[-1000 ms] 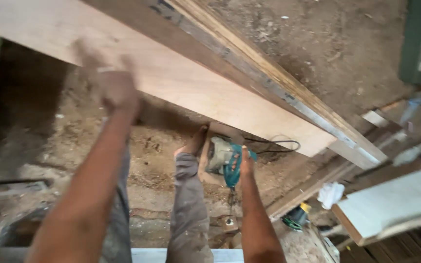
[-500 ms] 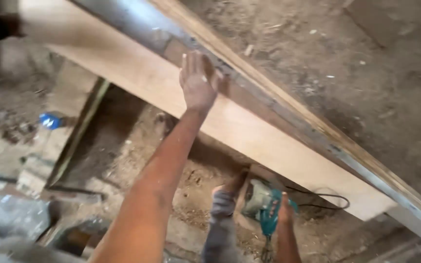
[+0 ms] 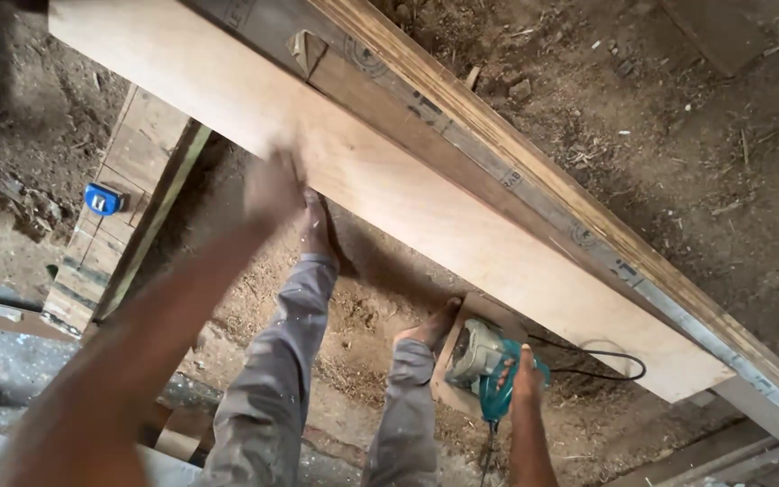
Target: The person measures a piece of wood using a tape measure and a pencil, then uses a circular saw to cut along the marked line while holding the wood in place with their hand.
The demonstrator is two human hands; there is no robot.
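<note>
Clearly the right hand (image 3: 523, 379) grips the teal circular saw (image 3: 484, 365); the blurred left hand (image 3: 272, 188), grip indiscernible, meets the long pale plywood board (image 3: 426, 212), which might slip sideways.

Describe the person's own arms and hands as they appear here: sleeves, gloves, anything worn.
Both arms are bare from as far up as the view shows: no sleeves, gloves, watch or bands visible. The left hand is blurred, so its fingers cannot be made out clearly. The right hand shows bare fingers without rings that I can see. Below, the legs wear dusty grey trousers, and the feet are bare.
</note>
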